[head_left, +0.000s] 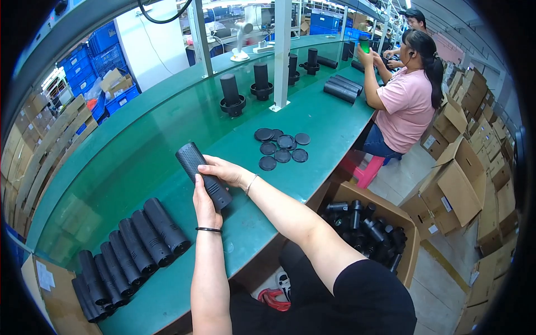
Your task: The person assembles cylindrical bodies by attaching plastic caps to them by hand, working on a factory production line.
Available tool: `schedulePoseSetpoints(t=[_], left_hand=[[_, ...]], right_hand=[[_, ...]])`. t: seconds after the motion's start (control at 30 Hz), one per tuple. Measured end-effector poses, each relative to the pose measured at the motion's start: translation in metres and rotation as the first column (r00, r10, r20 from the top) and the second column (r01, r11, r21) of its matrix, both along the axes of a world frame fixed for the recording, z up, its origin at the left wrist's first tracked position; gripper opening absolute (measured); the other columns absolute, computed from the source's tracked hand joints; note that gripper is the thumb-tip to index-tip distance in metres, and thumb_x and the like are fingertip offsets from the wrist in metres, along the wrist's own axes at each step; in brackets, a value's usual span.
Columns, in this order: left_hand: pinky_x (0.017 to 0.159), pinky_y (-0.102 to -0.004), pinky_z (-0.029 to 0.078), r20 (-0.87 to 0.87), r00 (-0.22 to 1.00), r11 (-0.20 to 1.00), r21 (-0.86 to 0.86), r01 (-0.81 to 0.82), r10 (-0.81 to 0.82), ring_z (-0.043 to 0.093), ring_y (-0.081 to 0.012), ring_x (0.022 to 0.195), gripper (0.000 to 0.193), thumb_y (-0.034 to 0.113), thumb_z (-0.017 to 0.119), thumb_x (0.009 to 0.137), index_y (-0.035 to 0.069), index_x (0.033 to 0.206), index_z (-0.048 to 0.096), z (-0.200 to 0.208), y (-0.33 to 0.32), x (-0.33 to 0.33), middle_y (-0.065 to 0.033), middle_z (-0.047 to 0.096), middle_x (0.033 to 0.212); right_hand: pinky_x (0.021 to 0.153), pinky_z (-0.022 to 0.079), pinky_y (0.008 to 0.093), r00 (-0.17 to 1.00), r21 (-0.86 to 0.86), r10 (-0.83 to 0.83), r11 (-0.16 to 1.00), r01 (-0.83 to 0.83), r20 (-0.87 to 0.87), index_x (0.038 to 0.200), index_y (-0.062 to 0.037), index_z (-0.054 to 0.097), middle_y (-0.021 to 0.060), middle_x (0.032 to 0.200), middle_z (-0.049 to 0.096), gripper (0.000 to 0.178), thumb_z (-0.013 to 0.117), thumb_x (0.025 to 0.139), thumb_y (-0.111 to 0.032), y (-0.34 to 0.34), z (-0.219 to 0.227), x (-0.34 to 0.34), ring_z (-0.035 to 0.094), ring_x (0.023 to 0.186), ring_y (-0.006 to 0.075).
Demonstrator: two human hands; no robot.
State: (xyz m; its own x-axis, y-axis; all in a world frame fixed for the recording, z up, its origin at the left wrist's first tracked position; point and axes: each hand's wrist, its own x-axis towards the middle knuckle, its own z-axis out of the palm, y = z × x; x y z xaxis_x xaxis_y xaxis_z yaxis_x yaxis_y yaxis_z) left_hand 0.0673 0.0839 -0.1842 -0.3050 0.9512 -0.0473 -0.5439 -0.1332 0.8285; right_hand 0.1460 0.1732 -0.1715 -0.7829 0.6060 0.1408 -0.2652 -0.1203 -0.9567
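Between both hands I hold a black cylindrical housing (191, 158), tilted, with a perforated upper part and slots lower down. My left hand (205, 202) is wrapped round its lower side, and my right hand (226, 171) grips it from the right with the thumb across its front. At the left of the green bench lies a row of similar black housings (159, 226), side by side. Beyond my right hand several round black caps (283, 142) are spread in a loose cluster, some overlapping.
Several black cylinders stand in ring-shaped bases (232, 105) on the green bench (240, 142), beside a white post (282, 67). A carton of black parts (410, 240) sits at my right. Further along, a person in pink (407, 92) works at the bench near stacked cartons (455, 178).
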Motion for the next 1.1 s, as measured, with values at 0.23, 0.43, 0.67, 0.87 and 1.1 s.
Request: schedulePoseSetpoints(t=[0.23, 0.43, 0.67, 0.87, 1.1], left_hand=[[0.061, -0.0285, 0.048, 0.071, 0.997, 0.999, 0.025, -0.024, 0.022, 0.056, -0.014, 0.069, 0.05, 0.051, 0.039, 0.087, 0.005, 0.105, 0.047, 0.004, 0.004, 0.003, -0.0051, 0.056, 0.082], [0.064, -0.0243, 0.045, -0.023, 0.992, 0.992, 0.006, -0.122, 0.122, 0.053, -0.0104, 0.073, 0.046, 0.045, 0.037, 0.09, 0.002, 0.102, 0.048, -0.015, 0.01, -0.002, -0.0036, 0.054, 0.085], [0.074, -0.0258, 0.044, -0.052, 0.931, 0.932, 0.047, -0.358, 0.36, 0.052, -0.0135, 0.084, 0.045, 0.041, 0.038, 0.091, 0.002, 0.115, 0.036, -0.016, 0.006, -0.002, -0.007, 0.05, 0.098], [0.081, -0.0285, 0.042, -0.094, 0.917, 0.921, 0.072, -0.382, 0.388, 0.051, -0.0155, 0.092, 0.047, 0.04, 0.036, 0.092, 0.002, 0.12, 0.03, -0.008, 0.001, -0.022, -0.0094, 0.048, 0.104], [0.089, -0.0308, 0.035, -0.164, 0.878, 0.889, 0.176, -0.423, 0.451, 0.043, -0.0176, 0.103, 0.052, 0.036, 0.041, 0.091, 0.003, 0.126, 0.022, -0.019, 0.01, -0.022, -0.009, 0.039, 0.115]], right_hand=[[0.085, 0.04, 0.0275, 0.999, 0.037, -0.012, 0.999, 0.013, -0.043, 0.124, -0.0012, 0.037, 0.0081, 0.108, 0.05, 0.06, 0.06, 0.08, -0.034, 0.005, -0.004, -0.004, 0.047, 0.098, 0.0137], [0.087, 0.039, 0.026, 1.0, 0.039, 0.024, 0.999, -0.024, -0.017, 0.128, -0.0025, 0.034, 0.0054, 0.113, 0.048, 0.06, 0.059, 0.081, -0.032, 0.003, -0.002, 0.0, 0.045, 0.102, 0.0115], [0.075, 0.041, 0.0203, 0.992, 0.027, 0.009, 1.0, -0.013, 0.126, 0.126, -0.0042, 0.038, 0.004, 0.108, 0.051, 0.057, 0.059, 0.081, -0.034, 0.005, -0.008, 0.0, 0.047, 0.094, 0.0068], [0.073, 0.04, 0.0198, 0.975, 0.063, 0.166, 0.982, -0.177, 0.145, 0.127, -0.0063, 0.038, 0.0045, 0.11, 0.05, 0.06, 0.061, 0.08, -0.035, 0.007, -0.012, -0.001, 0.047, 0.094, 0.0076], [0.071, 0.047, 0.0266, 0.941, 0.161, 0.251, 0.943, -0.291, 0.227, 0.131, -0.0075, 0.031, 0.0079, 0.111, 0.049, 0.076, 0.068, 0.072, -0.037, 0.0, -0.004, -0.006, 0.05, 0.096, 0.0153]])
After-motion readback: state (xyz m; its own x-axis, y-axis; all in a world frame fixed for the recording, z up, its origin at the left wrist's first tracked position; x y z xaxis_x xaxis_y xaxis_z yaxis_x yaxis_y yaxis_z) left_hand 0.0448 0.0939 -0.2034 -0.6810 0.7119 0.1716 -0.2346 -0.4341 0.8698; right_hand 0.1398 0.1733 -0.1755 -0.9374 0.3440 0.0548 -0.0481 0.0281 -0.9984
